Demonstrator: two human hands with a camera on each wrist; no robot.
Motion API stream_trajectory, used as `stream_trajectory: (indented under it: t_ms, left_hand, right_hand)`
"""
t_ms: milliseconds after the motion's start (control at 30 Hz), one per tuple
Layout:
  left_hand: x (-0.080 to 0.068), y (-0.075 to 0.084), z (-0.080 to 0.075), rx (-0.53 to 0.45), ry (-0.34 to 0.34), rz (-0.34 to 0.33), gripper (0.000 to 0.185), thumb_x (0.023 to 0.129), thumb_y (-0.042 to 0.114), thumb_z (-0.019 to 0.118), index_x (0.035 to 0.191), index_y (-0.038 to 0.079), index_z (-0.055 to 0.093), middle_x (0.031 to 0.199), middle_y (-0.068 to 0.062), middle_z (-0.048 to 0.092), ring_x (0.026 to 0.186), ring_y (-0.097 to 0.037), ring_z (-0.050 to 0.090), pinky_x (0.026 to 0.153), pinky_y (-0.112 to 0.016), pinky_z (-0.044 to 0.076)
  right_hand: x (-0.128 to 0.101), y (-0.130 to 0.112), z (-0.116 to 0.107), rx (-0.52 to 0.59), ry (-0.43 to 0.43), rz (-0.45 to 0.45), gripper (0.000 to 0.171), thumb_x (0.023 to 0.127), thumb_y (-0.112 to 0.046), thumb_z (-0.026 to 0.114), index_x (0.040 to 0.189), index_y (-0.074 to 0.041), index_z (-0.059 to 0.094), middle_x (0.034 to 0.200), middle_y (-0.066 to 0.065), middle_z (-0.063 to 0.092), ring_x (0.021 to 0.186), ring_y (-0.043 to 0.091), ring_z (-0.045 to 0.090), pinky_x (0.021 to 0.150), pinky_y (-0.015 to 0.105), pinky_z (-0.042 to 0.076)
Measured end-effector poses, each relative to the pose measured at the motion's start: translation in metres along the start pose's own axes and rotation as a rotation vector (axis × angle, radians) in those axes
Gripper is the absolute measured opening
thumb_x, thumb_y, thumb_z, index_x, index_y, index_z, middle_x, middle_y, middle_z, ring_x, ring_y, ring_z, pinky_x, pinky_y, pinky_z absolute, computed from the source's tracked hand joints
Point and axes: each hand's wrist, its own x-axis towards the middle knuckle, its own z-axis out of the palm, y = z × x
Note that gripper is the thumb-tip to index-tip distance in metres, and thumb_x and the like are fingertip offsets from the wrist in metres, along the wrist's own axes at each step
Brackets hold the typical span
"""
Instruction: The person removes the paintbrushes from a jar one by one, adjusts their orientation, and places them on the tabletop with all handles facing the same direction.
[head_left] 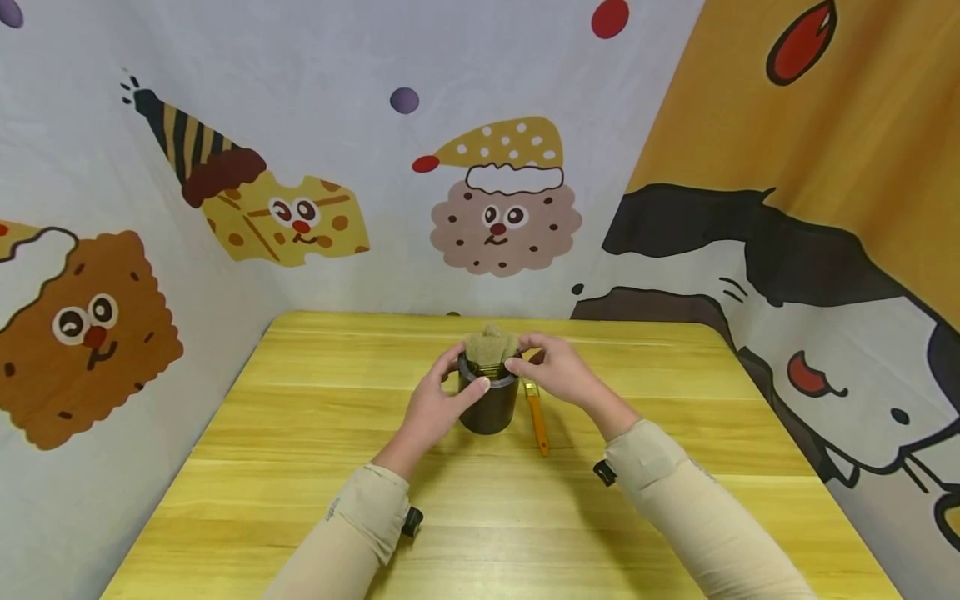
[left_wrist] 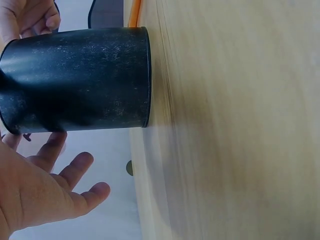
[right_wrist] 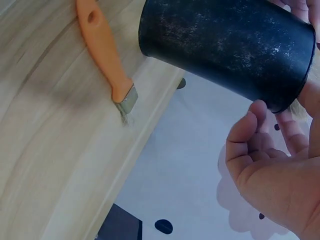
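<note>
Head: dark cup (head_left: 487, 410), upright on table (head_left: 337, 500); cloth (head_left: 492, 347) protruding from mouth; left hand (head_left: 435, 402), part-spread, grips left rim; right hand (head_left: 562, 371), fingers bent, grips right rim. Left wrist: cup between both hands, some left fingers spread free. Right wrist: bent fingers touching cup, orange brush (right_wrist: 104, 52) nearby.

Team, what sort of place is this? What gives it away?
Probably a makeshift tabletop recording booth, not a working kitchen or workshop. Cartoon-print cloth hangs like curtains behind and beside a plain wooden table, and small black devices sit at both wrists.
</note>
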Motion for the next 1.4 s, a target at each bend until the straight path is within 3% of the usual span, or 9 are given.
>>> stream_trajectory:
  t_ms: [200, 333, 433, 600, 800, 1000, 1133, 1267, 1400]
  left_hand:
    - [-0.001, -0.001, 0.001, 0.002, -0.004, 0.000, 0.081, 0.093, 0.069, 0.073, 0.162, 0.051, 0.036, 0.161, -0.003, 0.053, 0.156, -0.040, 0.042, 0.117, -0.069, 0.043]
    - [-0.001, -0.001, 0.001, 0.005, -0.003, 0.002, 0.081, 0.093, 0.069, 0.072, 0.162, 0.051, 0.035, 0.161, -0.002, 0.053, 0.155, -0.040, 0.042, 0.117, -0.068, 0.043]
    - [-0.001, -0.001, 0.001, 0.004, -0.002, 0.005, 0.081, 0.092, 0.070, 0.072, 0.162, 0.051, 0.035, 0.161, -0.003, 0.053, 0.155, -0.040, 0.042, 0.117, -0.068, 0.043]
    - [-0.001, -0.001, 0.000, 0.000, -0.004, 0.004, 0.082, 0.092, 0.071, 0.072, 0.162, 0.051, 0.035, 0.161, -0.003, 0.053, 0.155, -0.040, 0.042, 0.118, -0.068, 0.042]
    - [-0.001, 0.000, 0.001, -0.009, -0.005, 0.010, 0.081, 0.094, 0.068, 0.072, 0.163, 0.049, 0.035, 0.160, -0.003, 0.054, 0.156, -0.041, 0.041, 0.118, -0.068, 0.041]
    - [-0.001, 0.000, 0.000, -0.001, 0.000, 0.012, 0.080, 0.094, 0.068, 0.072, 0.163, 0.050, 0.035, 0.161, -0.004, 0.053, 0.155, -0.043, 0.041, 0.119, -0.069, 0.041]
    - [-0.001, 0.000, 0.000, 0.001, 0.004, 0.012, 0.081, 0.093, 0.069, 0.072, 0.163, 0.050, 0.036, 0.161, -0.005, 0.054, 0.155, -0.043, 0.041, 0.119, -0.068, 0.041]
    - [-0.001, -0.001, 0.000, 0.001, 0.002, 0.010, 0.081, 0.093, 0.070, 0.072, 0.162, 0.051, 0.036, 0.160, -0.004, 0.054, 0.155, -0.042, 0.042, 0.118, -0.068, 0.041]
    - [-0.001, -0.002, 0.000, 0.003, 0.003, 0.014, 0.079, 0.092, 0.070, 0.073, 0.161, 0.053, 0.036, 0.160, -0.003, 0.054, 0.154, -0.042, 0.043, 0.117, -0.068, 0.042]
  right_hand:
    - [0.002, -0.003, 0.006, 0.048, -0.024, 0.005, 0.027, 0.102, -0.039, 0.074, 0.120, -0.019, 0.069, 0.117, 0.007, 0.071, 0.083, 0.022, 0.067, 0.068, 0.032, 0.054]
    - [0.003, -0.003, 0.010, 0.074, 0.000, -0.001, 0.018, 0.102, -0.036, 0.075, 0.108, -0.020, 0.069, 0.090, 0.004, 0.065, 0.070, 0.020, 0.054, 0.061, 0.032, 0.048]
    - [0.004, -0.002, 0.012, 0.069, 0.029, -0.013, 0.013, 0.102, -0.033, 0.075, 0.102, -0.021, 0.069, 0.081, 0.003, 0.059, 0.066, 0.019, 0.049, 0.058, 0.032, 0.045]
    - [0.005, -0.004, 0.015, 0.047, 0.080, -0.025, 0.013, 0.102, -0.031, 0.073, 0.105, -0.019, 0.073, 0.095, 0.008, 0.066, 0.075, 0.022, 0.058, 0.059, 0.031, 0.050]
    - [0.004, -0.006, 0.017, 0.014, 0.125, -0.014, 0.041, 0.104, -0.030, 0.070, 0.142, -0.015, 0.069, 0.131, 0.014, 0.069, 0.098, 0.027, 0.069, 0.070, 0.033, 0.059]
    - [0.003, -0.012, 0.014, 0.045, 0.169, -0.018, 0.036, 0.106, -0.029, 0.069, 0.140, -0.015, 0.069, 0.112, 0.014, 0.072, 0.091, 0.035, 0.069, 0.069, 0.035, 0.057]
    - [0.004, -0.014, 0.010, 0.057, 0.205, -0.053, 0.034, 0.107, -0.028, 0.068, 0.138, -0.013, 0.070, 0.106, 0.013, 0.074, 0.088, 0.030, 0.068, 0.070, 0.034, 0.054]
    - [0.004, -0.015, 0.007, 0.082, 0.234, -0.092, 0.025, 0.108, -0.029, 0.066, 0.123, -0.010, 0.071, 0.096, 0.011, 0.072, 0.079, 0.024, 0.060, 0.067, 0.033, 0.049]
    - [0.002, -0.017, 0.002, 0.102, 0.263, -0.110, 0.021, 0.109, -0.030, 0.065, 0.105, -0.009, 0.064, 0.080, 0.007, 0.059, 0.069, 0.021, 0.048, 0.065, 0.032, 0.042]
